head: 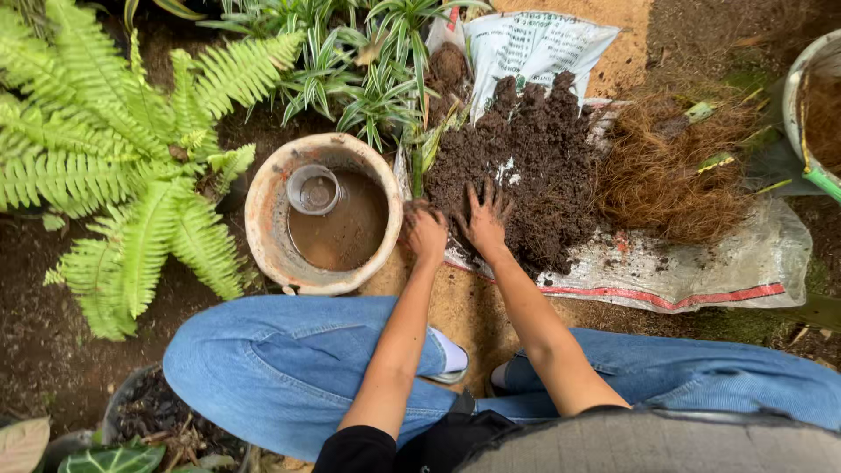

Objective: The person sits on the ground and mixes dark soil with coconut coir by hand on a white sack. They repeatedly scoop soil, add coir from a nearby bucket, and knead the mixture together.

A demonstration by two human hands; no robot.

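Dark soil heap (526, 166) on white sack (701, 263), centre frame. Right hand (484, 215) splayed flat, pressing heap edge; left hand (427, 232) curled shut on soil clump. Water bucket (272, 236) just left. Best: rake inward, crumble lumps, keep soil on sack.

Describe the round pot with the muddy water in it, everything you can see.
The pot is round, terracotta-coloured, its thick rim chalky and worn. It stands upright on bare soil between the fern and the soil heap. Brown water fills its bottom, and a clear plastic cup sits in it. The left hand is close beside its rim.
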